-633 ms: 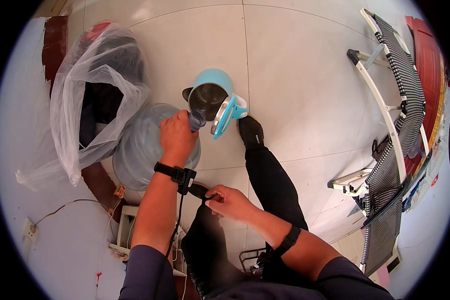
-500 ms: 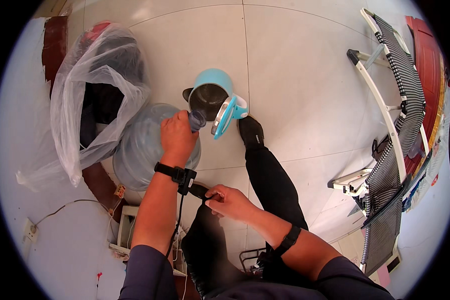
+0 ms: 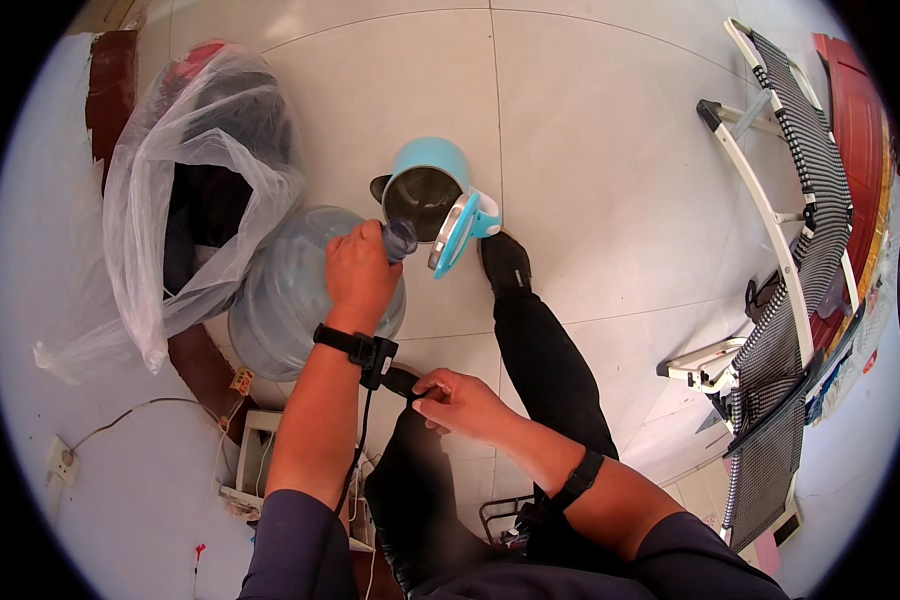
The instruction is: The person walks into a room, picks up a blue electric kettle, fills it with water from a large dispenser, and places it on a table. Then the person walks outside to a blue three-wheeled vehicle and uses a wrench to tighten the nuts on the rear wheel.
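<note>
My left hand (image 3: 358, 268) is wrapped round the neck of a large clear water jug (image 3: 282, 290), left of centre. The jug leans with its mouth toward a light blue kettle (image 3: 432, 155) standing on the floor. The kettle's lid (image 3: 454, 236) is tipped up, so its dark metal inside shows. Jug mouth and kettle rim lie close together; whether they touch is unclear, and no stream of water can be made out. My right hand (image 3: 458, 402) is by my left knee, its fingers curled and thumb near the forefinger. Anything inside that hand is hidden.
A translucent plastic bag (image 3: 135, 240) with dark contents stands left, against the jug. On the right is a folding lounger (image 3: 790, 270) with a white frame. A wall socket (image 3: 63, 458) with a cable is at lower left. My shoe (image 3: 506, 265) is beside the kettle.
</note>
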The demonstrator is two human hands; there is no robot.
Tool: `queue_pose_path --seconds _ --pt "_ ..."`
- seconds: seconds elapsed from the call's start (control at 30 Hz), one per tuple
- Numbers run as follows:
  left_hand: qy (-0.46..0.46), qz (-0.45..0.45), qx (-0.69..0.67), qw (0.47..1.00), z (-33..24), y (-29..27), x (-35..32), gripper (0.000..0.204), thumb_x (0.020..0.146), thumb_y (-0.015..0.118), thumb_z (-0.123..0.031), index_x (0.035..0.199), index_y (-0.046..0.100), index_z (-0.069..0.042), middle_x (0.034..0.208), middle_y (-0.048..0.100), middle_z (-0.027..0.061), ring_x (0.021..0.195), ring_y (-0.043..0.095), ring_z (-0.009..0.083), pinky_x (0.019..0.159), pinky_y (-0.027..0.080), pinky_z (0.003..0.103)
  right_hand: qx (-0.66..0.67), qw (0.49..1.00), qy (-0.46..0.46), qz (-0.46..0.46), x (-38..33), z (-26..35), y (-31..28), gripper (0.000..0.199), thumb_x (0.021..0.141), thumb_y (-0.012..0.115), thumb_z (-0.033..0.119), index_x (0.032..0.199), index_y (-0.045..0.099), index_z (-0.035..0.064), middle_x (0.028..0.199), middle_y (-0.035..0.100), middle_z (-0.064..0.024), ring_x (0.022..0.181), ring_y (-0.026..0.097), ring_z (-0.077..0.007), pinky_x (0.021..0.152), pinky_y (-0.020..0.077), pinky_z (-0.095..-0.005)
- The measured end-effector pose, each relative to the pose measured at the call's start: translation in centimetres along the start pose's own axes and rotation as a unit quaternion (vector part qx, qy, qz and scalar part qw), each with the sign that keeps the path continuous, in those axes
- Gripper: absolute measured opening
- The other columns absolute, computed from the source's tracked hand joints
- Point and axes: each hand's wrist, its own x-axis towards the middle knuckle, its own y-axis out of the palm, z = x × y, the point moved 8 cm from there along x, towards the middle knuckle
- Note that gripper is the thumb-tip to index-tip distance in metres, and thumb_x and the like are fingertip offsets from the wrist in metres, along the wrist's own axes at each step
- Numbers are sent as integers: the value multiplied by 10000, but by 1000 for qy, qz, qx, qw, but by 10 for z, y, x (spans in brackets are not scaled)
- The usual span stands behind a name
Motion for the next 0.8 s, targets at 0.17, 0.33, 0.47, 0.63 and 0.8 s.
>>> queue_pose_path --seconds 0.17,0.33,0.47,0.63,0.8 --pt "-2 5 0 1000 -1 -1 0 441 651 834 -143 990 559 -84 941 662 94 906 656 290 886 440 396 0 1000 3 1 1 -1 0 320 931 672 212 1173 578 23 839 643 -60 659 619 -125 542 508 -274" --pt "-3 3 -2 1000 1 1 -1 439 653 833 -143 987 556 -84 934 659 92 907 655 292 890 440 400 -1 1000 5 2 1 -1 1 327 930 673 215 1177 576 24 833 640 -58 657 617 -123 541 508 -276" --pt "-10 14 2 1000 -1 -1 0 436 659 826 -149 1003 568 -80 931 666 96 913 656 294 887 443 407 -2 1000 7 5 2 0 1 328 926 678 207 1173 575 18 828 638 -57 661 617 -122 546 511 -278" --pt "-7 17 0 1000 0 -1 0 449 669 813 -163 1050 595 -68 941 679 103 927 658 296 886 444 416 12 1000 3 3 1 3 2 320 919 686 191 1160 574 13 824 636 -56 661 615 -122 556 514 -277" --pt "-4 15 7 1000 1 1 0 450 671 811 -163 1052 593 -65 948 673 101 930 658 297 891 445 420 12 1000 2 6 3 2 1 313 919 685 188 1154 573 13 825 637 -56 662 614 -122 558 514 -276"
